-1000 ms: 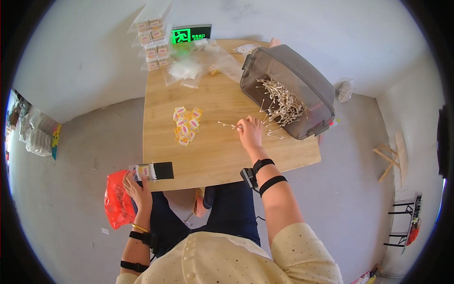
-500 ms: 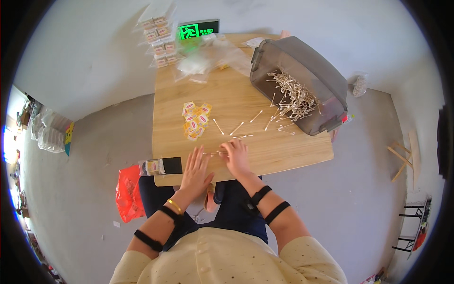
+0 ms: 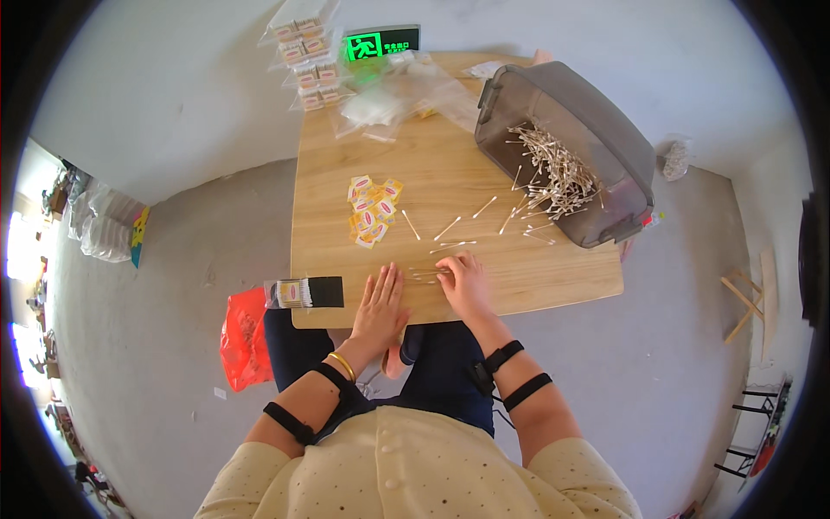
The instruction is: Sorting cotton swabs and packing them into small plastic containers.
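My left hand (image 3: 378,309) lies flat near the front edge of the wooden table, fingers stretched out and holding nothing. To its right, my right hand (image 3: 468,287) has its fingers bent together over a few cotton swabs (image 3: 422,277), whose ends stick out toward the left hand. How many it grips is hidden by the fingers. More loose cotton swabs (image 3: 447,228) are scattered beyond the hands. Left of them lies a loose pile of small yellow-and-white printed cards (image 3: 373,212). Beside my left hand, a clear bag (image 3: 292,293) with a card and swabs rests on a black block (image 3: 327,291).
A grey plastic bin (image 3: 566,91) lies tipped at the back right, many swabs (image 3: 560,173) spilling from its mouth. Packed swab bags (image 3: 309,65) stack at the back left, beside clear empty bags (image 3: 376,108) and a green exit sign (image 3: 380,43). A red bag (image 3: 245,340) hangs low on the left.
The whole view has shifted slightly. My right hand has moved right, away from my left hand, and more swabs show between them. The left hand stays flat on the table.
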Demonstrator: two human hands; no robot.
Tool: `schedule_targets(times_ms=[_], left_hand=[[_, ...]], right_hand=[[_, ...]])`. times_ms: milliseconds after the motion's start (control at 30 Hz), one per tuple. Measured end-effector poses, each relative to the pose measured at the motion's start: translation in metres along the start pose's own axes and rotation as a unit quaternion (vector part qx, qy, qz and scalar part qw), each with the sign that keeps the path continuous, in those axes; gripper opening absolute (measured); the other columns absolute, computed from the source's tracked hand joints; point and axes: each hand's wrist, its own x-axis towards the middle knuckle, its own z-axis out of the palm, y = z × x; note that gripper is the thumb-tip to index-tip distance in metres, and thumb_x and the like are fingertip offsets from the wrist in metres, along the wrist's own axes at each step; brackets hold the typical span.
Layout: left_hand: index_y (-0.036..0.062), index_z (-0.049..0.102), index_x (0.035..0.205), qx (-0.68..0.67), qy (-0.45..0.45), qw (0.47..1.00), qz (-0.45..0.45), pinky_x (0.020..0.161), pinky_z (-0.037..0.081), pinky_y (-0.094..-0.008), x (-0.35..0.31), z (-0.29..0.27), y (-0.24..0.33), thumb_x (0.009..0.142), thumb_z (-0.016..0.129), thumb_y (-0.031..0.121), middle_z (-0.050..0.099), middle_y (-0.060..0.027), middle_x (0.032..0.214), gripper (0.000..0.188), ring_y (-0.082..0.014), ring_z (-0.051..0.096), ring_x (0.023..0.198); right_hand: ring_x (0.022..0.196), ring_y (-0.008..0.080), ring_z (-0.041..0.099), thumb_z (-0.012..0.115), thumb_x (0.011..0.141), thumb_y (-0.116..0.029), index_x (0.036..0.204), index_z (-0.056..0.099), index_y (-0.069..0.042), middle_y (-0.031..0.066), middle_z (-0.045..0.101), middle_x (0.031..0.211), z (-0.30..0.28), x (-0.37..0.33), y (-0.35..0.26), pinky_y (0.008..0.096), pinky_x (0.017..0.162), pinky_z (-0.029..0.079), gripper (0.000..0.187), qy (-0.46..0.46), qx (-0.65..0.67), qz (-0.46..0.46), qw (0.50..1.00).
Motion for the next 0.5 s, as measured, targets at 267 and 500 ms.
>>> schedule_targets(times_ms=[267,500], left_hand=[[-0.0019,0.022,0.160,-0.021,0.003,1.000,0.012,0.127,0.016,-0.0513,0.000,-0.006,0.008,0.098,0.057,0.030,0.022,-0.0168,0.168,0.078,-0.0297,0.021,0.157],[-0.0016,0.024,0.160,-0.032,0.012,0.999,0.014,0.127,0.014,-0.0516,0.001,-0.007,0.009,0.099,0.055,0.030,0.024,-0.0162,0.168,0.076,-0.0293,0.021,0.157]], right_hand=[[0.099,0.0326,0.059,0.077,0.081,-0.009,0.095,0.070,-0.013,0.0077,0.062,0.098,0.010,0.023,-0.006,0.0449,0.088,0.046,0.016,0.032,0.033,-0.004,0.999],[0.101,0.0333,0.057,0.078,0.079,-0.008,0.095,0.070,-0.013,0.0085,0.059,0.103,-0.006,0.045,0.022,0.0446,0.090,0.047,0.019,0.015,-0.060,0.019,0.998]])
